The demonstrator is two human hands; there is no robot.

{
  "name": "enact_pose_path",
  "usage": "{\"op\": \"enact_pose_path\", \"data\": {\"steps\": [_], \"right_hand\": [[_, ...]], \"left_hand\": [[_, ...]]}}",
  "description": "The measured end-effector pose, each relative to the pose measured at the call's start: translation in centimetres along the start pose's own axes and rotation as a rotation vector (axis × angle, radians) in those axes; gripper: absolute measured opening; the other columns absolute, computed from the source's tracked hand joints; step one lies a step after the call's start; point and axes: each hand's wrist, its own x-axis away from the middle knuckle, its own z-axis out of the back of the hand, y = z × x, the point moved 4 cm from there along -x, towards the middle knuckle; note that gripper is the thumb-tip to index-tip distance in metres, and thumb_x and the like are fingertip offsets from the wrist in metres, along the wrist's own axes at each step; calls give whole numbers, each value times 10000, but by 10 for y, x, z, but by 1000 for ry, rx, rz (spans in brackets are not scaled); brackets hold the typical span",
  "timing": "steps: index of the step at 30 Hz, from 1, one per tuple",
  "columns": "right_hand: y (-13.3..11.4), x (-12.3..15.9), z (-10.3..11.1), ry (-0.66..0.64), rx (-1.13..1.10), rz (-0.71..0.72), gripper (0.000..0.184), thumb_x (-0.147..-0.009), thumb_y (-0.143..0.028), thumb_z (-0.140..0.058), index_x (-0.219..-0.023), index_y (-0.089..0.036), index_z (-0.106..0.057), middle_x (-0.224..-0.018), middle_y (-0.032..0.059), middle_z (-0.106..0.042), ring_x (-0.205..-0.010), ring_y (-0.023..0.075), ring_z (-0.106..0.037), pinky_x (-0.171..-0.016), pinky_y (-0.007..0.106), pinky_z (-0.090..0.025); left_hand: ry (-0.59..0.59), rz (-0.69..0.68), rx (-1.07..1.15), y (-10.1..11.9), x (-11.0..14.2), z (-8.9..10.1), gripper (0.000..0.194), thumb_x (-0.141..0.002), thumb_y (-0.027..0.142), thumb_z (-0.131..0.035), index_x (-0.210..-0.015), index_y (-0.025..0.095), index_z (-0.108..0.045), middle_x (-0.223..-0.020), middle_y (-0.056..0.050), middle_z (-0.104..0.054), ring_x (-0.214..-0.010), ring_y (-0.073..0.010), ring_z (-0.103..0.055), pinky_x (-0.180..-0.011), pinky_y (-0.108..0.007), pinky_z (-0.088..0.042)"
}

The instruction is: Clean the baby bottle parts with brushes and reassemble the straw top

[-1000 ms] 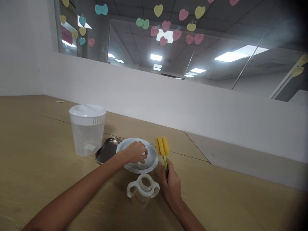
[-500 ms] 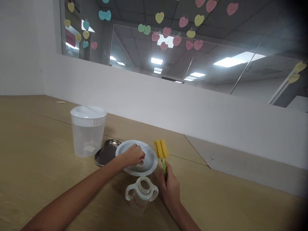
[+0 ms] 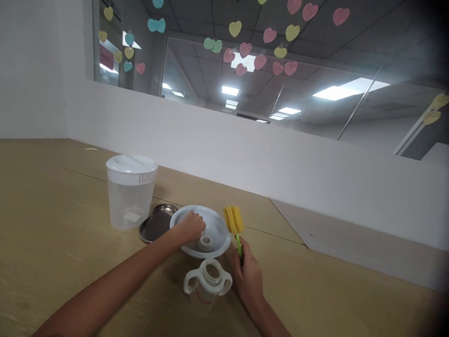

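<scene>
The right hand (image 3: 248,276) gripped one sponge brush (image 3: 234,220) upright by its green handle, while the left hand (image 3: 191,227) lay curled on one white lid (image 3: 217,229), its grip unclear, beside one two-handled bottle (image 3: 206,285), with one metal tray (image 3: 156,222) and one plastic tub (image 3: 131,201) farther along the desk (image 3: 52,243).

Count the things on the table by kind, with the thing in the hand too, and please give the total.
Clear container: 1
Steel tray: 1
White dish: 1
White ring on the dish: 1
Handled bottle: 1
Sponge brush, in the right hand: 1
Total: 6
</scene>
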Motion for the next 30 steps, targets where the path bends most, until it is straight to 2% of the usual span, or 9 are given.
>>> {"op": "enact_pose_path", "data": {"steps": [4, 9, 14, 17, 21, 25, 30], "right_hand": [[-2, -1, 1, 10, -6, 9, 428, -917, -386, -294, -1143, -118, -539, -831, 88, -694, -670, 204, -654, -575, 276, -476], [-3, -2, 1, 5, -4, 3, 439, -913, -391, -288, -1135, -115, -547, -750, 74, -689, -612, 203, -644, -539, 272, -467], [-3, -2, 2, -4, -11, -4, 439, -915, -391, -288, -1153, -120, -537, -844, 90, -697, -663, 204, -654, -576, 274, -474], [-4, -2, 3, -9, 1, -10, 446, -916, -397, -278, -1148, -126, -545, -807, 84, -694, -642, 205, -647, -560, 274, -463], [-4, -4, 6, -4, 29, -21, 459, -913, -394, -266, -1143, -118, -551, -716, 71, -677, -577, 203, -624, -524, 272, -439], [-7, -5, 9, 5, 39, -11, 446, -906, -375, -272, -1142, -122, -554, -739, 73, -679, -595, 195, -626, -532, 264, -434], [-9, -5, 10, 14, 46, -14, 443, -903, -367, -273, -1145, -121, -551, -741, 70, -677, -609, 195, -625, -537, 263, -431]], "left_hand": [[-15, 4, 11, -1, -2, -4, 282, -776, 162, -495, -992, 143, -676, -1007, -146, -666, -923, -279, -623, -810, -414, -440], [-58, 10, 32, 0, -5, -6, 235, -754, 157, -531, -923, 157, -694, -930, -130, -696, -910, -276, -634, -797, -394, -454], [-63, 14, 55, 0, -3, -2, 228, -782, 167, -500, -878, 153, -707, -887, -134, -703, -888, -270, -640, -784, -385, -460], [-62, 4, 57, 0, 1, 7, 234, -790, 176, -495, -877, 146, -709, -897, -145, -699, -918, -274, -630, -816, -394, -450], [-73, -13, 47, 2, 10, 28, 234, -780, 171, -498, -870, 159, -714, -975, -138, -687, -988, -273, -602, -855, -394, -439], [-130, -8, 36, 8, 21, 48, 208, -725, 138, -525, -794, 159, -721, -891, -118, -705, -899, -256, -632, -821, -375, -460], [-220, 21, 35, 16, 30, 50, 155, -641, 118, -596, -746, 132, -708, -908, -152, -699, -941, -293, -624, -831, -402, -467]]}}
